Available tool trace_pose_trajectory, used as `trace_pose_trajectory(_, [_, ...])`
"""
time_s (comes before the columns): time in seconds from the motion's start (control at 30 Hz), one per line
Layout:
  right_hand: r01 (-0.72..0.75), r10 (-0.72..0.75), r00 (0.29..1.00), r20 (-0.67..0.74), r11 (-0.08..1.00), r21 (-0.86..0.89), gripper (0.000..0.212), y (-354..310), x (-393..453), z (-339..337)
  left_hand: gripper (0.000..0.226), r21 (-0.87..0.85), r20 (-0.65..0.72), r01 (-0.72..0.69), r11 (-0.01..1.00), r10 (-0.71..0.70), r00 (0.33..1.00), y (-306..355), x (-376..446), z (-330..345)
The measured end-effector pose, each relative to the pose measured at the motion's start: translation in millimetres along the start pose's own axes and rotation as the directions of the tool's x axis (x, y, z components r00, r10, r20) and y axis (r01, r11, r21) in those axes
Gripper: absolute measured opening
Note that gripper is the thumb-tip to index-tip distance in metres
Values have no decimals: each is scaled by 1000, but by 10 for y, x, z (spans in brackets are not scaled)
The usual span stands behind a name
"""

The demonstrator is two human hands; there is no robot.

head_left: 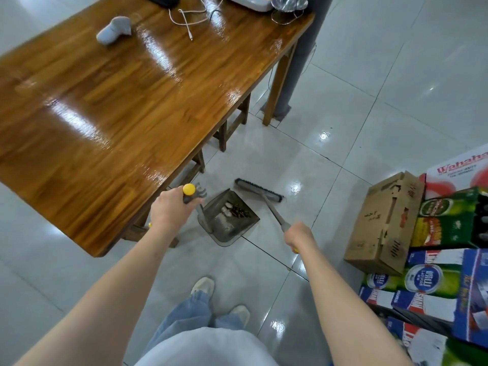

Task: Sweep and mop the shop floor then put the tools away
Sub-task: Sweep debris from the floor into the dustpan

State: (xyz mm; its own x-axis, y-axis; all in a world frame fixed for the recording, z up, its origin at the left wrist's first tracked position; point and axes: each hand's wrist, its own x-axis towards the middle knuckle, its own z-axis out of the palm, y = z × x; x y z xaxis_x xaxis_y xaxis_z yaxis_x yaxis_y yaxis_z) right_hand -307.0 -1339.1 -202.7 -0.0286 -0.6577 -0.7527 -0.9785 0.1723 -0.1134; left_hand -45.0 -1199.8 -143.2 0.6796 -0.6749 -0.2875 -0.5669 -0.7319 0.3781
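Left hand (169,210) fingers wrapped round the yellow-capped dustpan handle (189,192), steadying the dustpan (227,220) on the floor tiles (264,260); right hand (298,235) grips the broom (260,190) to push litter in, finger detail hidden.

White carton (459,170), top of the stack at the floor's right edge: red brand "Wahaha". Blue-and-white carton (425,276) lower in the stack: round label "LAOSHAN". Other print unreadable.
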Motion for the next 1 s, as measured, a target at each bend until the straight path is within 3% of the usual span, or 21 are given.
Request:
trace_pose_trajectory(0.1, [-7,6,1000,-5,999,-53,4,169,-79,8,41,1,-4,0,1000,0,1000,-2,-12,5])
trace_pose_trajectory(0.23, [-53,54,998,17,997,-54,21,440,-192,17,41,2,-5,1,1000,-1,1000,-25,-26,5])
trace_pose_trajectory(0.47, [-46,49,998,-26,994,103,40,837,-457,117,38,-44,32,10,999,-9,999,-118,-4,-52])
trace_pose_trajectory(0.67, [-109,127,989,-77,972,210,31,799,-467,245,36,-21,53,-45,999,46,998,-130,29,-103])
trace_pose_trajectory(0.8, [-150,155,987,-27,978,142,12,635,-340,227,35,1,62,-79,997,79,995,-149,58,-130])
trace_pose_trajectory(1.0, [-125,123,992,21,971,204,12,501,-305,357,36,9,49,-65,998,65,997,-240,93,-121])
